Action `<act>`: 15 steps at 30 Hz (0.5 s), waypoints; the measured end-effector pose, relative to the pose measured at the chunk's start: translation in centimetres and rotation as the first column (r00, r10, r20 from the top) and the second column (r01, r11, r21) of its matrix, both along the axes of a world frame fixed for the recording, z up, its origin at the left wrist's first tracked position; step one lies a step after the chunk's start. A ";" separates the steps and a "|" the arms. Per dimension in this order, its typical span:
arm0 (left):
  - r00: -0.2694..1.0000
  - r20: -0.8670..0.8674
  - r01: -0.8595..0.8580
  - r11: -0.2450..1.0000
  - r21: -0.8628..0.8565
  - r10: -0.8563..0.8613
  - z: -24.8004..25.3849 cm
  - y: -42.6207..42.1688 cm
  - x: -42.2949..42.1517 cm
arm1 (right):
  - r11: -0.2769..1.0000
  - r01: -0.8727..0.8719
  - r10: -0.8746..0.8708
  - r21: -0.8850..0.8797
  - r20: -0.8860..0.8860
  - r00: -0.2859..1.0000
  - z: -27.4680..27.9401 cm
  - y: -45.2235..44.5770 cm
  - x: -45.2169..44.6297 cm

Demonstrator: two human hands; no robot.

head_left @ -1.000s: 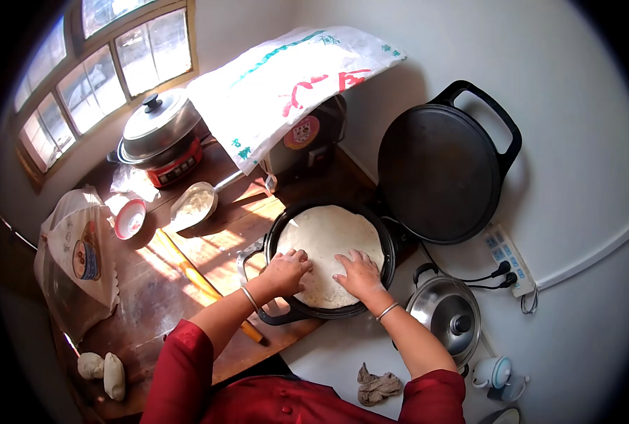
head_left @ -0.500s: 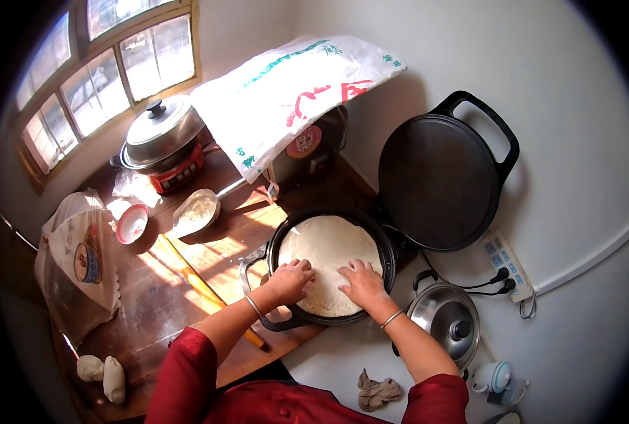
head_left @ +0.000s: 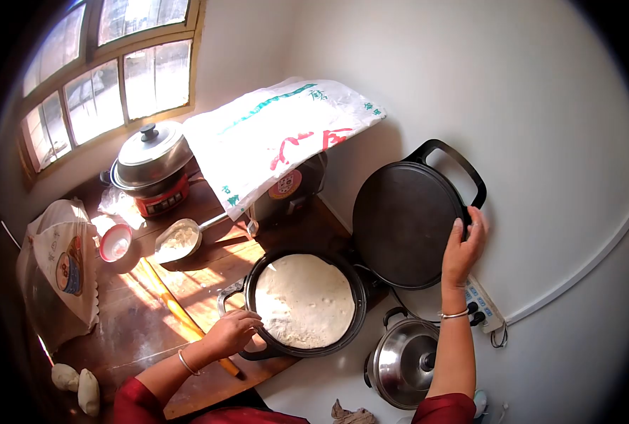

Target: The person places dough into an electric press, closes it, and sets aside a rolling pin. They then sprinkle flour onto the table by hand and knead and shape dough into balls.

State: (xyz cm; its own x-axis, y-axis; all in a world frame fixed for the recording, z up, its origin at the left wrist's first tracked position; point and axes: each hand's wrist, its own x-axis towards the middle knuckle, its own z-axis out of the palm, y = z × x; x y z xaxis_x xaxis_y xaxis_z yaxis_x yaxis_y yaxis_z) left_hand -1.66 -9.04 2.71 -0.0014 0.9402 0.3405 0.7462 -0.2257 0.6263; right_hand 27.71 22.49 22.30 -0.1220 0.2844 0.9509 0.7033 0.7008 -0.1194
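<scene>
A round flat dough sheet [head_left: 305, 300] lies in the black electric griddle [head_left: 361, 311] on the wooden table. My left hand [head_left: 231, 333] is at the griddle's left rim, above its side handle, with fingers loosely extended and nothing visible in them. Behind and to the right stands the griddle's raised black lid [head_left: 408, 225]. My right hand [head_left: 465, 247] grips the lid's right edge near the handle base, thumb towards its inner face and fingers at the outer side, partly hidden.
A rolling pin [head_left: 176, 307] lies left of the griddle. Behind it are a scoop of flour [head_left: 178, 242], a small bowl [head_left: 115, 243] and a lidded pot [head_left: 152, 157]. A steel-lidded pan [head_left: 403, 364] and a power strip [head_left: 485, 304] are at right. Dough pieces [head_left: 88, 392] lie lower left.
Both hands have come off the dough sheet. My right hand has moved up and right to the lid; my left has moved left to the griddle's rim. The camera view has shifted.
</scene>
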 end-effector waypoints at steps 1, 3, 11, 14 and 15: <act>0.999 0.011 -0.041 0.999 -0.008 0.041 0.5 -1.5 0.0 | 0.999 0.047 -0.048 -0.016 -0.077 0.996 1.1 1.8 1.6; 0.992 0.018 -0.128 0.992 -0.010 0.128 1.7 -4.7 0.1 | 0.990 0.053 -0.079 -0.129 -0.206 0.975 2.7 6.1 3.8; 0.910 0.054 -0.403 0.907 -0.119 0.412 -1.2 -17.8 1.2 | 0.749 -0.444 0.203 -0.492 -0.468 0.860 2.0 20.0 8.5; 0.853 0.129 -0.493 0.861 -0.125 0.506 -2.0 -20.5 2.1 | 0.728 -0.477 0.242 -0.493 -0.467 0.851 2.6 18.4 7.3; 0.827 0.130 -0.532 0.836 -0.134 0.547 -2.3 -21.0 2.0 | 0.692 -0.525 0.285 -0.495 -0.481 0.829 3.3 15.6 5.7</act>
State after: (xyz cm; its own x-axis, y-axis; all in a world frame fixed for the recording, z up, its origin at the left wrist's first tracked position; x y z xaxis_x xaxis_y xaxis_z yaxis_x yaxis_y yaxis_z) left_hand 0.37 -30.06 0.42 -0.5636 0.7994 0.2081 0.6230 0.2459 0.7425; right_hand 33.45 38.13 25.57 -0.0685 0.7925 0.6060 0.1920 0.6065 -0.7715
